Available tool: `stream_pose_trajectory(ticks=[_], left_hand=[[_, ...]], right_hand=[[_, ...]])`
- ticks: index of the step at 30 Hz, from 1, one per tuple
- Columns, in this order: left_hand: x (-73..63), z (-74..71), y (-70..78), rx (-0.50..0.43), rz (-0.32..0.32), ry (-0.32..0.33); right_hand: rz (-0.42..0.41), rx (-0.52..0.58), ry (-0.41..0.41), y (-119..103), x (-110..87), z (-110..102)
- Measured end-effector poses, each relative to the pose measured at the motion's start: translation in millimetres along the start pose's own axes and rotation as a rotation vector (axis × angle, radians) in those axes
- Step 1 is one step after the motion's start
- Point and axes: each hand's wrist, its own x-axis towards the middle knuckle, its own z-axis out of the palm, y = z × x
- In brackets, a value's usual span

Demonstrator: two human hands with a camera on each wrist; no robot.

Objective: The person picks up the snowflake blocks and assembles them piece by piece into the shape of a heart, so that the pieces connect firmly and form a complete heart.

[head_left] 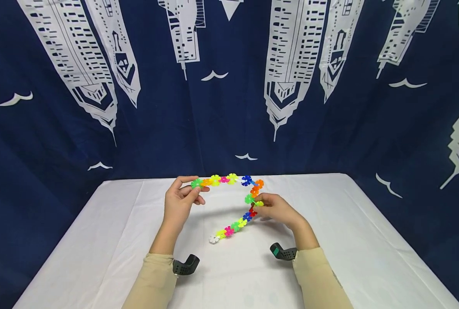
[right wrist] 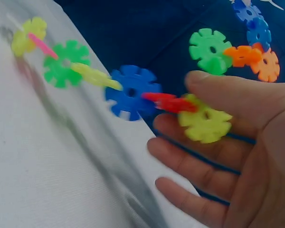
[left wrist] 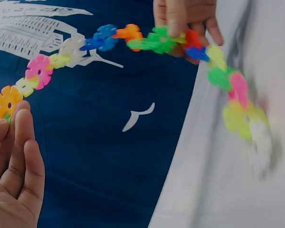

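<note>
A chain of interlocking flower-shaped plastic discs (head_left: 246,180) in many colours hangs in a bend between the two hands. The left hand (head_left: 177,206) pinches the green disc (head_left: 196,183) at the chain's upper left end between thumb and fingers. Partway along the chain, the right hand (head_left: 281,210) grips it by a yellow disc (right wrist: 206,128), which sits between thumb and fingers in the right wrist view. From there the free part slants down to the left, past a blue disc (right wrist: 131,92), to a white disc (head_left: 214,239) at its tip. That tip looks blurred in the left wrist view.
A white cloth (head_left: 98,257) covers the table under the hands. Behind it hangs a dark blue curtain (head_left: 198,120) printed with white buildings and birds. Black wrist devices (head_left: 186,265) are worn at both cuffs.
</note>
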Motion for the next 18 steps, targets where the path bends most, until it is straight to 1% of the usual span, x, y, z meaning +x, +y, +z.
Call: stream_pose_trajectory(ticks=[3, 6, 11, 15, 18], left_hand=[[-2.6, -5.5, -4.8, -0.019, -0.063, 0.020], [-7.0, -13.3, -10.7, -0.030, -0.127, 0.030], [-14.6, -24.8, -19.1, 0.018, -0.234, 0.051], [-21.8, -29.5, -27.0, 0.049, -0.310, 0.015], [-29.0, -30.6, -32.5, 0.069, -0.375, -0.019]], right_hand=[[0.005, 0.057, 0.046, -3.0, 1.6, -0.2], [-0.010, 0.079, 0.080, -7.0, 6.4, 2.7], [-0.031, 0.085, 0.151, -12.6, 14.2, 12.3], [-0.023, 0.106, 0.214, -15.8, 18.7, 17.0], [-0.018, 0.111, 0.240, -16.5, 23.3, 17.8]])
